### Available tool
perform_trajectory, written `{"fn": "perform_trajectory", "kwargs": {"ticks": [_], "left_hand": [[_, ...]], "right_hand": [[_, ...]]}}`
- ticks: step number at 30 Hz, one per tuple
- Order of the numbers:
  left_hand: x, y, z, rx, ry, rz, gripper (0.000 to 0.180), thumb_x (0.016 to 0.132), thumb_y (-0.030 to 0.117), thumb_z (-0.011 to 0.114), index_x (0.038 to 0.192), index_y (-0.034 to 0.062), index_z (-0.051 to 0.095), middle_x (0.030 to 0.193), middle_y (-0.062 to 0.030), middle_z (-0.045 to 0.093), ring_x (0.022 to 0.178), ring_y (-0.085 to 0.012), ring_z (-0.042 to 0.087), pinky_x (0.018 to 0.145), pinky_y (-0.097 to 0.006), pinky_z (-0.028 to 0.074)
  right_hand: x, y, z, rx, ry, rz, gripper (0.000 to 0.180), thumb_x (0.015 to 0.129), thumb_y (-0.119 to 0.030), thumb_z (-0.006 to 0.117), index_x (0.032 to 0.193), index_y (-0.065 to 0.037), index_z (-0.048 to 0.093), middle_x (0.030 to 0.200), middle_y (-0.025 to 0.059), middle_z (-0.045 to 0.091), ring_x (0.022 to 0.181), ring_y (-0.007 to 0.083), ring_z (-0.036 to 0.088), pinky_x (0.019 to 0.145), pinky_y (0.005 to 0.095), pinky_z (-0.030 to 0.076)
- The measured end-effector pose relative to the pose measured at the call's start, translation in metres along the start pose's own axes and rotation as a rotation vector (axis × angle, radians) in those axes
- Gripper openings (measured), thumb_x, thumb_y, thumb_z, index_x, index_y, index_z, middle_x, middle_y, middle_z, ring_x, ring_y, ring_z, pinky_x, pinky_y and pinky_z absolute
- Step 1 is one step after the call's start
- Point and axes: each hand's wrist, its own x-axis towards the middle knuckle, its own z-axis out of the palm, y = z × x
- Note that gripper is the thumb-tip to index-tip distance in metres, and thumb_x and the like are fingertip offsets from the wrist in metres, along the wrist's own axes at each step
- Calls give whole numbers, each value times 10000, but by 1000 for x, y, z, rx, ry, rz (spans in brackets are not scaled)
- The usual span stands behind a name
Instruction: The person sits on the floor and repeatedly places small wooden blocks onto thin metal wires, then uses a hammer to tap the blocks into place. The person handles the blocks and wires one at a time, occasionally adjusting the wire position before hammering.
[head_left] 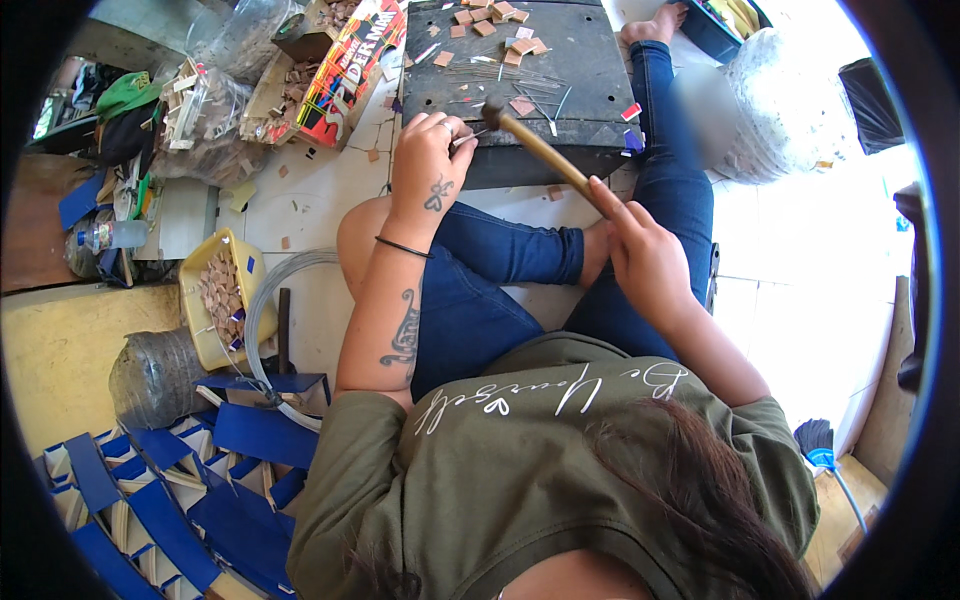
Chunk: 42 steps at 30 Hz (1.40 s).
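My right hand (645, 250) is wrapped round the wooden handle of a hammer (552, 155). The dark hammer head is raised over the near edge of a low black worktable (585, 110), close to my left fingertips. My left hand (428, 165) pinches a small thin piece at that edge; it is too small to name. Thin wire-like rods (500, 75) lie loosely across the tabletop just beyond. Farther back on it sit several small brown square tiles (484, 28).
At the far left a printed carton (350, 75) holds small pieces. A yellow tub (258, 285) of brown pieces and a wire coil (262, 320) lie on my left, above blue-and-white boxes (245, 435). A bulging clear bag (800, 105) stands at far right, near a broom (818, 440).
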Motion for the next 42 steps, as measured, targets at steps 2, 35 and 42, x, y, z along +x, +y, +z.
{"fn": "perform_trajectory", "kwargs": {"ticks": [2, 35, 42], "left_hand": [[0, 0, 0, -12, 6, 0, 87, 723, 47, 732, 762, 14, 661, 758, -107, 623, 768, -306, 575, 714, -404, 471], [18, 14, 45, -160, 188, 4, 99, 863, 125, 660, 848, 28, 669, 774, -145, 654, 732, -324, 631, 669, -391, 503], [21, 11, 49, -65, 240, 105, 133, 894, 135, 625, 853, 16, 667, 806, -137, 673, 784, -332, 626, 759, -413, 484]], "right_hand": [[0, 3, 1, 6, 9, 20, 563, 918, -93, 551, 1453, -218, 428, 799, 103, 538, 651, 293, 609, 585, 415, 504], [6, 14, -39, 454, 9, 132, 417, 980, -57, 480, 1395, -53, 442, 1069, 168, 604, 1011, 292, 624, 879, 360, 487], [14, 1, -46, 255, 42, -25, 455, 971, -46, 470, 1416, -142, 462, 973, 158, 572, 819, 337, 619, 753, 393, 494]]}}
